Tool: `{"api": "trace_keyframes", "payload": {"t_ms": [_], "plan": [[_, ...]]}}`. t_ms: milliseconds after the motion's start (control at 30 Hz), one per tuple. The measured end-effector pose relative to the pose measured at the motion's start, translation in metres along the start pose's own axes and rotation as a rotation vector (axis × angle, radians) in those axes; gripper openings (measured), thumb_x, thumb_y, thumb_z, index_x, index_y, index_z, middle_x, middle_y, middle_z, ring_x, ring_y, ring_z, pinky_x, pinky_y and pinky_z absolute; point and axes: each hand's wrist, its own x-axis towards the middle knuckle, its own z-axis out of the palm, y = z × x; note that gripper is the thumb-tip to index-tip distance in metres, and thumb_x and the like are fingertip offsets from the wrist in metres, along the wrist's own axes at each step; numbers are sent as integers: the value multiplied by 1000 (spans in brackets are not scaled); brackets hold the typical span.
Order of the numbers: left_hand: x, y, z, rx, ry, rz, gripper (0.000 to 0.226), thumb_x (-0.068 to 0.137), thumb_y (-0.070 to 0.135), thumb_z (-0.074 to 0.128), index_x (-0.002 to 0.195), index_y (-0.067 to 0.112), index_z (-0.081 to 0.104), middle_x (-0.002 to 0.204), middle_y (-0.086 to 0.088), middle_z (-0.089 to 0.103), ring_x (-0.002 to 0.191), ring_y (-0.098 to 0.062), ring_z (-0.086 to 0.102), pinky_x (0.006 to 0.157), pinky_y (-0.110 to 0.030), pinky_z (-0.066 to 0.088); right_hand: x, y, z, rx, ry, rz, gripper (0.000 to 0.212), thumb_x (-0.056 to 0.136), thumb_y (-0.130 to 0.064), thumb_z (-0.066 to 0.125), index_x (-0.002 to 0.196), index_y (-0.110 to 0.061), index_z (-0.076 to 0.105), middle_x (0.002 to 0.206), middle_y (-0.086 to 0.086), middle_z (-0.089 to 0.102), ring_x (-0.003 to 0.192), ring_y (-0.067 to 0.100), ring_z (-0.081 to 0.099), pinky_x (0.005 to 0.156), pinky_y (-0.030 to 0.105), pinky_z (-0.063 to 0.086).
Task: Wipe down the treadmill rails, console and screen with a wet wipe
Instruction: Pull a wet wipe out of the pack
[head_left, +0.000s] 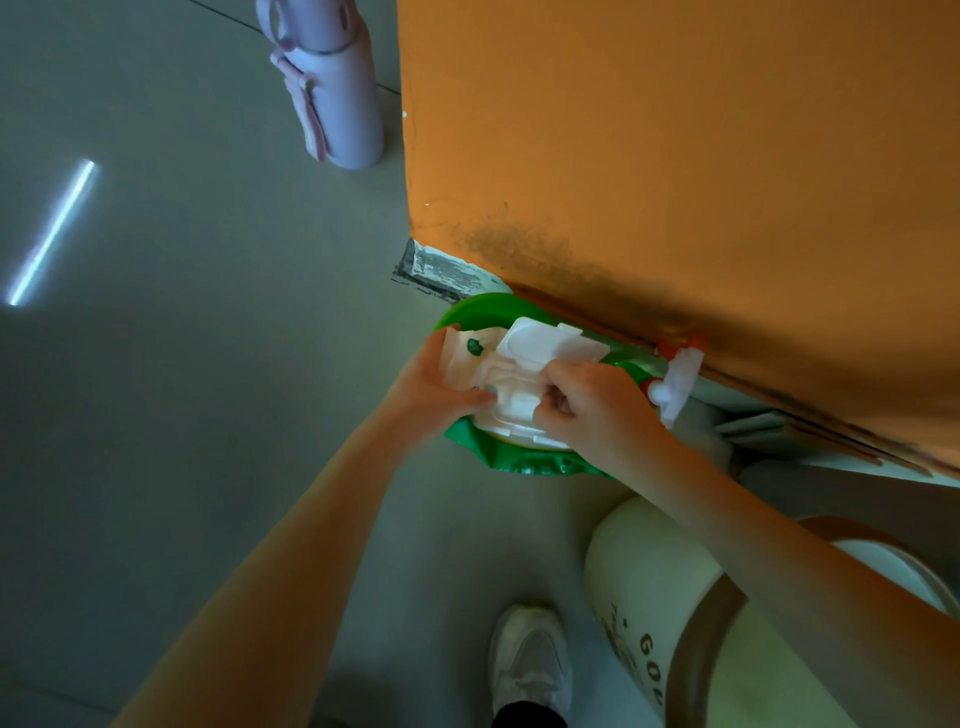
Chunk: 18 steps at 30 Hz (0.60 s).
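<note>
Wet-wipe pack (470, 358) is held low over a green basin (478, 309) on the floor, at the foot of an orange wall (675, 156), with its white flip lid (545, 340) open. The left hand (431, 387) grips the pack's left end. The right hand (597, 410) pinches at the opening below the lid, fingers curled, with a white spray trigger (678, 382) just beside it.

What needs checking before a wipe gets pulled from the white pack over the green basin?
1. White plastic flip lid open: ok.
2. Left hand grips soft white wipe pack: ok.
3. Right hand pinches white wipe sheet at the opening: ok.
4. Only one sheet pinched: cannot tell.
5. Pack above round green plastic basin: ok.
6. Treadmill in view: not ok.
</note>
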Motion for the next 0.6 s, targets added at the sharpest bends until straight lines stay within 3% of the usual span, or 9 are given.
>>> {"api": "trace_keyframes", "payload": {"t_ms": [200,300,433,600], "plan": [[0,0,3,20,1,-14,61,75,8,78,126,18,46,116,-8,60,107,-28,60,92,-49,52,3,-2,-2,44,-99,64,8,84,-12,67,79,-7,66,70,2,62,62,21,58,56,27,42],[1,-3,5,52,-1,-4,60,79,7,76,129,16,44,111,-3,59,101,-23,59,86,-39,53,5,-3,6,-15,-118,-9,11,83,-10,67,72,-8,67,71,8,64,59,23,58,53,26,35],[0,-7,5,27,19,4,57,80,3,72,127,19,45,109,-2,58,98,-21,59,83,-38,53,4,-3,8,-64,-142,29,15,95,-11,58,86,-2,65,87,15,65,73,33,61,59,32,37],[4,-4,2,8,26,36,51,81,1,71,120,23,47,102,4,59,86,-8,57,68,-20,51,-3,-5,5,58,-65,63,9,93,-4,57,85,-2,60,84,9,58,71,24,53,62,30,32]]}}
